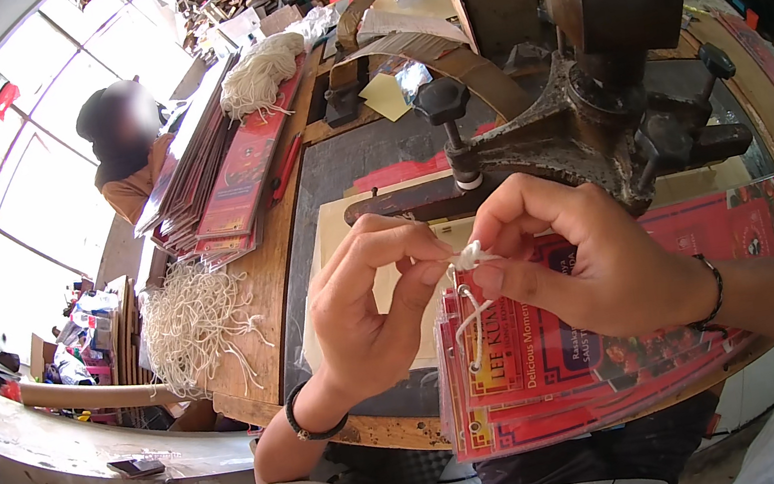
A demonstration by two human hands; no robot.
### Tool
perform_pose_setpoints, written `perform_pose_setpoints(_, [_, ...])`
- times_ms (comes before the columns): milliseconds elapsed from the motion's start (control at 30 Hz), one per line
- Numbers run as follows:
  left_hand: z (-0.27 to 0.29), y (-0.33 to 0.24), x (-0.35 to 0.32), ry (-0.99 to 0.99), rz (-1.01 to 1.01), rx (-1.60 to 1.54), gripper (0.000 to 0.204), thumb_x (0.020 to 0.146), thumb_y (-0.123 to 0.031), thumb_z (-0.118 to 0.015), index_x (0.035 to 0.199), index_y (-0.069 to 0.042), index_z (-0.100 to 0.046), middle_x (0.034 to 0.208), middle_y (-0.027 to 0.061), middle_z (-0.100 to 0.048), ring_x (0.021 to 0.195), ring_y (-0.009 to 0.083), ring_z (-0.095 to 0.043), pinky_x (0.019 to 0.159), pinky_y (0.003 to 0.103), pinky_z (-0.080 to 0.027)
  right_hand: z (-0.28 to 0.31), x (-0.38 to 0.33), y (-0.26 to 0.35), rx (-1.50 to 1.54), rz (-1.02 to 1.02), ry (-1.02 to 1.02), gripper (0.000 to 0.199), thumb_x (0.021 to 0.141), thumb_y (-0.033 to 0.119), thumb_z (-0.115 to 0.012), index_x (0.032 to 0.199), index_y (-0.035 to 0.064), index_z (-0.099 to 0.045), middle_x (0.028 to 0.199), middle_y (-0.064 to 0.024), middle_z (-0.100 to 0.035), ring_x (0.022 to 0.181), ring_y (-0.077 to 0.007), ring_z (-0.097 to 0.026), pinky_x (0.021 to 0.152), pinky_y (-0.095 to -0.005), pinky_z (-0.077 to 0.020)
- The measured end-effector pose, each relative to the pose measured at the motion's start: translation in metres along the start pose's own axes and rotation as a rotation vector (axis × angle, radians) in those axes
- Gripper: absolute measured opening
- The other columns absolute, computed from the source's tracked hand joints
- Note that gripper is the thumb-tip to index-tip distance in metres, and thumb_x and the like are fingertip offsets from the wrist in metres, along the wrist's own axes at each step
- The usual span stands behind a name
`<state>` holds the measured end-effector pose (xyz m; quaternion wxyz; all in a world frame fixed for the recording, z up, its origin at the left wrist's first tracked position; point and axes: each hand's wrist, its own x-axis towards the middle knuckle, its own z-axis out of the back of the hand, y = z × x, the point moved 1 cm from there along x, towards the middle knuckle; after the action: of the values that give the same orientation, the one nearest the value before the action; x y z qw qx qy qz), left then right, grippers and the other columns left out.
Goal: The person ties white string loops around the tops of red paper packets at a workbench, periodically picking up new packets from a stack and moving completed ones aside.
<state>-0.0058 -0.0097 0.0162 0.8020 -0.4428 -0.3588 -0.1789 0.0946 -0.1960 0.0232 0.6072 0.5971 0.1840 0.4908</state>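
My left hand [365, 296] and my right hand [593, 265] meet over the near edge of the table, thumbs and forefingers pinched. Between them they grip a white cord [470, 253], bunched in a small knot or loop. Lower down, the cord runs through holes along the left edge of a stack of red printed sheets [555, 377]. These glossy sheets, with dark and yellow patches, lie fanned under my right hand and jut past the table edge. The fingertips partly hide the knot.
A heavy metal press [589, 109] with black knobs stands just beyond my hands. Loose white cords [192, 323] hang over the left table edge. Behind them, a cord bundle [264, 74] lies on stacked red boards [240, 179]. A person [122, 132] is at the far left.
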Motion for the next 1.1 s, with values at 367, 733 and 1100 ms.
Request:
perform_pose_setpoints(367, [-0.001, 0.0, -0.002, -0.041, 0.002, -0.034, 0.014, 0.088, 0.005, -0.069, 0.099, 0.001, -0.062, 0.09, 0.0096, -0.067, 0.078, 0.017, -0.063, 0.07, 0.028, -0.051, -0.001, 0.001, -0.001, 0.015, 0.043, -0.021, 0.02, 0.095, 0.019, -0.067, 0.102, 0.0009, -0.061, 0.076, -0.0066, -0.069, 0.071, -0.01, -0.065, 0.062, -0.0268, -0.0496])
perform_pose_setpoints(733, [-0.002, -0.007, 0.001, -0.002, 0.009, -0.08, 0.028, 0.084, -0.001, -0.076, 0.11, 0.0, -0.064, 0.092, 0.0104, -0.069, 0.081, 0.0164, -0.065, 0.069, 0.028, -0.05, -0.002, 0.0, 0.003, -0.004, 0.002, -0.034, 0.016, 0.093, 0.015, -0.069, 0.102, 0.0029, -0.067, 0.066, -0.0012, -0.063, 0.058, -0.0038, -0.05, 0.053, -0.0239, -0.0417])
perform_pose_setpoints(1100, [0.002, 0.0, 0.004, 0.026, -0.004, -0.065, 0.017, 0.08, 0.0, -0.078, 0.096, 0.001, -0.073, 0.089, 0.0111, -0.073, 0.079, 0.0178, -0.069, 0.067, 0.027, -0.053, -0.001, 0.0, 0.004, 0.009, -0.001, -0.026, 0.017, 0.093, 0.018, -0.069, 0.099, 0.0029, -0.064, 0.063, -0.0013, -0.061, 0.057, -0.0043, -0.048, 0.052, -0.0245, -0.0383])
